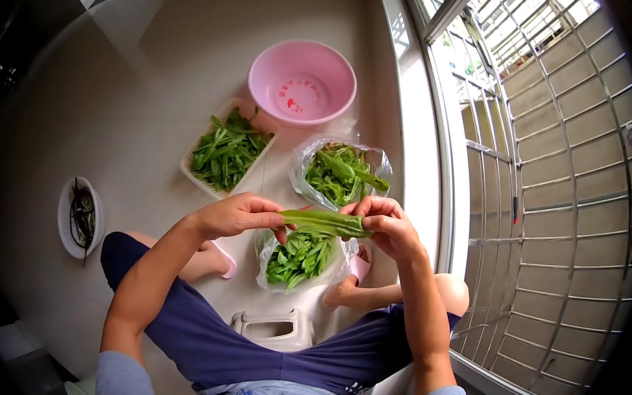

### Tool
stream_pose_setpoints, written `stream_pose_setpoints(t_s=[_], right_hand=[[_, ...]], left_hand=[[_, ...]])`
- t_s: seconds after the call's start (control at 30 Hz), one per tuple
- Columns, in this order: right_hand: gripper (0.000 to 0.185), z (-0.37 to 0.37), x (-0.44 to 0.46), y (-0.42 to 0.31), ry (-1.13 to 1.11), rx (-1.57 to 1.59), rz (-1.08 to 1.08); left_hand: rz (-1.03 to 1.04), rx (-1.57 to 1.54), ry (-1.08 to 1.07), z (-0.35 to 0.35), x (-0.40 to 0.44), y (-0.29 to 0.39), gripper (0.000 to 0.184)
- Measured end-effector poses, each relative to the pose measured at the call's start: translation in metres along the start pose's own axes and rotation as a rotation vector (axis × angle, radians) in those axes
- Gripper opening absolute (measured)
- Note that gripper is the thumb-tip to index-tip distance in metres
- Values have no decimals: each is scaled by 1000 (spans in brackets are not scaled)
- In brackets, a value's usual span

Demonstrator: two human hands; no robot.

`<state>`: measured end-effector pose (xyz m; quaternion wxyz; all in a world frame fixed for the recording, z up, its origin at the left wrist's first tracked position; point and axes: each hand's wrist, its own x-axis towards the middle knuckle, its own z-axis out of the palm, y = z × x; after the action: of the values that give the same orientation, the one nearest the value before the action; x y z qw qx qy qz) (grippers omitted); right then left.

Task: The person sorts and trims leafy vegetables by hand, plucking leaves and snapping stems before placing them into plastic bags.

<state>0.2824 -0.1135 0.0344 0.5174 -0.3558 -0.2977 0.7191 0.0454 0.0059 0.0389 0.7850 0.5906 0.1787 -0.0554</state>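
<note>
A long green leafy vegetable stalk (325, 222) is stretched level between my two hands. My left hand (244, 215) pinches its left end, and my right hand (386, 225) grips its right end with fingers closed. Just below it, between my feet, a clear plastic bag (346, 263) holds picked green leaves (298, 258). Beyond my right hand, a second plastic bag (306, 154) contains more leafy greens (338, 171). A rectangular tray (189, 159) heaped with long green leaves (229, 148) stands past my left hand.
A pink basin (303, 81) stands on the tiled floor (152, 110) at the back. On the left sits a white basket (96, 213) with dark, thin, bean-like strips. A pale plastic stool (274, 329) is beneath me. A window with metal bars (539, 185) runs along the right.
</note>
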Motion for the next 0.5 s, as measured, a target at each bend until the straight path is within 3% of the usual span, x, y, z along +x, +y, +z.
stream_pose_setpoints(t_s=[0.23, 0.5], right_hand=[[12, -14, 1, 14, 36, 296, 133], [27, -14, 2, 17, 156, 239, 251]], left_hand=[[-41, -78, 95, -2, 3, 0, 21], [-118, -132, 235, -14, 5, -10, 19]])
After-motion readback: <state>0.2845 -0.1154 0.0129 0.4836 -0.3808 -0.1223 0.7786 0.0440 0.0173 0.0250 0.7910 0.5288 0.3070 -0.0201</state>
